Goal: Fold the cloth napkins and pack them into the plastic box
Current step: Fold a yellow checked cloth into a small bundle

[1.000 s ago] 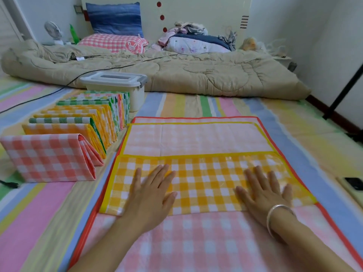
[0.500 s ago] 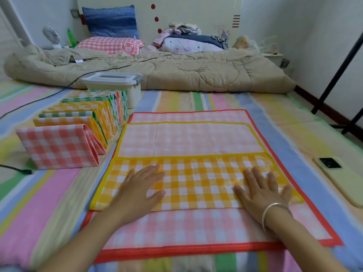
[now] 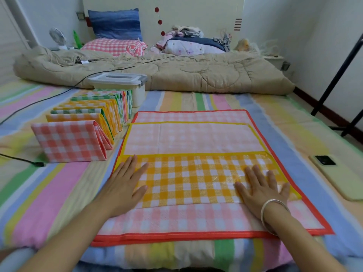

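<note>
Head view, single frame. Yellow-checked napkin (image 3: 192,179) lies flat on top of a larger pink-checked napkin (image 3: 176,220) with a red border, both spread on the striped bed sheet (image 3: 49,193). The near part of the yellow napkin is folded over toward the far side: a bright check band shows in front, and the paler reverse with a yellow edge shows beyond it. Left hand (image 3: 125,185) lies flat, palm down, fingers straight and slightly spread, at the left end of the folded band; it grips nothing. Right hand (image 3: 261,187) lies the same way at the right end, fingers extended and pressing on the cloth, with a silver bracelet (image 3: 273,211) at the wrist. Left of the spread napkins stands a row of folded napkins (image 3: 88,114), upright and packed one behind another, a pink-checked one at the front, then orange and green ones. Plastic box (image 3: 119,83) sits at the far end of that row, just behind it, lid on. A phone (image 3: 334,173) lies face down on the sheet to the right, apart from the napkins. A black cable (image 3: 19,160) ends near the front folded napkin. A beige quilt (image 3: 196,75) lies bunched across the bed beyond the box.
</note>
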Demonstrator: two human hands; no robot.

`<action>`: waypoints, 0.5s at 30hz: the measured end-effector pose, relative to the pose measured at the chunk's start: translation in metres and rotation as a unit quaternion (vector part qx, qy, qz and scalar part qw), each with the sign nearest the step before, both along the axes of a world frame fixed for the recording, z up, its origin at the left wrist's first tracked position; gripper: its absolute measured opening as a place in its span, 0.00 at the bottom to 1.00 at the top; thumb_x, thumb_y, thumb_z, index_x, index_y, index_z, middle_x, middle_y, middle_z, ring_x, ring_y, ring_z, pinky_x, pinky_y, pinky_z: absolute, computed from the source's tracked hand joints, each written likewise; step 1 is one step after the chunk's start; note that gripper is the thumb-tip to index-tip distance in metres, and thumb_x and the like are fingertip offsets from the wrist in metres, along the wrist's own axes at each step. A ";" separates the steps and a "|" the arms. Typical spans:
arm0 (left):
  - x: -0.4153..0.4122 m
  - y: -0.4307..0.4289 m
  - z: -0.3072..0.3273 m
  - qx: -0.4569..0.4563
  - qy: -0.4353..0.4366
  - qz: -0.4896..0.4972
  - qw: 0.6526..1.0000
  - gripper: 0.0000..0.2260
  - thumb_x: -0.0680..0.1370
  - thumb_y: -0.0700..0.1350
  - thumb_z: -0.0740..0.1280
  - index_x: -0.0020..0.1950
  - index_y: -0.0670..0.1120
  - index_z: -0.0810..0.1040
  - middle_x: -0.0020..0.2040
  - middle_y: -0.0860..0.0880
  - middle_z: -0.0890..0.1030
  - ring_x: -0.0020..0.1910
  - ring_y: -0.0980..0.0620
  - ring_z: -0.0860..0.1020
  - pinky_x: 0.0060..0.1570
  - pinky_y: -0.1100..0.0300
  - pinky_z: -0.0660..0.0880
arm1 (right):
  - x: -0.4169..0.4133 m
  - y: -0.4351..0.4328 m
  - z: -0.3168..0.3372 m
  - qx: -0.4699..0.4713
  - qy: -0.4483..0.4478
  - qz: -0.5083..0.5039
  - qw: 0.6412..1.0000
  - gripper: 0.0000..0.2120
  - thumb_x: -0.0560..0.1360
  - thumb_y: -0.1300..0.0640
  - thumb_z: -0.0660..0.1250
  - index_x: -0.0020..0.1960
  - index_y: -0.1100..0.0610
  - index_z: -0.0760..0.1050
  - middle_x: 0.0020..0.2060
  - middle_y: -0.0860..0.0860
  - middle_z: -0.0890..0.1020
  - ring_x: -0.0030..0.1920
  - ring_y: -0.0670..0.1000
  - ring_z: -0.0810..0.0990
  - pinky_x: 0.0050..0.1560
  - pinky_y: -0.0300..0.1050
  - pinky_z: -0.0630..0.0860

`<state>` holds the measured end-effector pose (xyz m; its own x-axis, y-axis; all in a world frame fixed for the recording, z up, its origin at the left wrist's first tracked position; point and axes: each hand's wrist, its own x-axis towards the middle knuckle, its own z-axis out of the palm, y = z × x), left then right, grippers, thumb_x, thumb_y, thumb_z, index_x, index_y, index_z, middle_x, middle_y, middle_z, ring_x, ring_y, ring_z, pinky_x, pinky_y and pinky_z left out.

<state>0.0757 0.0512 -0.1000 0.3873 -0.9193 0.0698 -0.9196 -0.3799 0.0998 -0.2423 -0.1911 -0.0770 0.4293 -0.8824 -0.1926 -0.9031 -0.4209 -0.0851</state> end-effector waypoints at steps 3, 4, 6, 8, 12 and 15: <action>-0.001 -0.002 0.011 0.040 0.009 0.005 0.999 0.39 0.72 0.74 0.37 0.81 0.60 0.43 0.82 0.51 0.40 0.80 0.52 0.37 0.78 0.53 0.42 | -0.001 0.000 0.001 0.000 0.002 0.002 1.000 0.34 0.76 0.28 0.39 0.78 0.39 0.35 0.77 0.41 0.35 0.77 0.53 0.34 0.72 0.67 0.35; 0.001 -0.004 0.016 0.048 0.008 0.008 0.999 0.40 0.71 0.74 0.40 0.81 0.61 0.45 0.82 0.51 0.43 0.81 0.52 0.41 0.78 0.52 0.46 | -0.001 -0.001 0.001 0.000 0.002 0.003 1.000 0.34 0.76 0.29 0.39 0.78 0.39 0.35 0.77 0.41 0.35 0.77 0.53 0.34 0.72 0.67 0.35; 0.011 -0.008 0.026 0.064 -0.006 0.007 0.998 0.43 0.68 0.77 0.43 0.81 0.60 0.46 0.82 0.53 0.47 0.80 0.51 0.48 0.77 0.49 0.52 | 0.000 -0.001 0.002 0.001 0.001 0.004 1.000 0.34 0.76 0.29 0.40 0.78 0.40 0.36 0.77 0.42 0.35 0.78 0.54 0.35 0.72 0.67 0.35; 0.021 -0.013 0.033 0.090 -0.038 -0.011 0.995 0.46 0.67 0.80 0.43 0.81 0.60 0.45 0.82 0.54 0.43 0.80 0.50 0.48 0.77 0.48 0.50 | 0.000 -0.001 0.002 0.003 0.001 0.004 1.000 0.34 0.76 0.29 0.40 0.78 0.40 0.36 0.77 0.42 0.36 0.78 0.54 0.35 0.72 0.67 0.35; 0.033 -0.019 0.033 0.127 -0.071 -0.038 0.989 0.50 0.63 0.84 0.37 0.80 0.61 0.41 0.81 0.54 0.37 0.79 0.53 0.35 0.76 0.50 0.33 | 0.000 0.000 0.002 0.002 0.000 0.003 1.000 0.34 0.76 0.29 0.39 0.78 0.40 0.36 0.77 0.42 0.36 0.77 0.53 0.34 0.72 0.68 0.34; 0.032 -0.019 0.035 0.136 -0.068 -0.036 0.988 0.50 0.61 0.84 0.34 0.80 0.63 0.39 0.81 0.54 0.39 0.80 0.54 0.40 0.77 0.49 0.34 | 0.000 0.001 0.003 0.000 0.003 0.000 1.000 0.34 0.76 0.29 0.39 0.78 0.40 0.36 0.77 0.41 0.36 0.77 0.53 0.34 0.72 0.68 0.34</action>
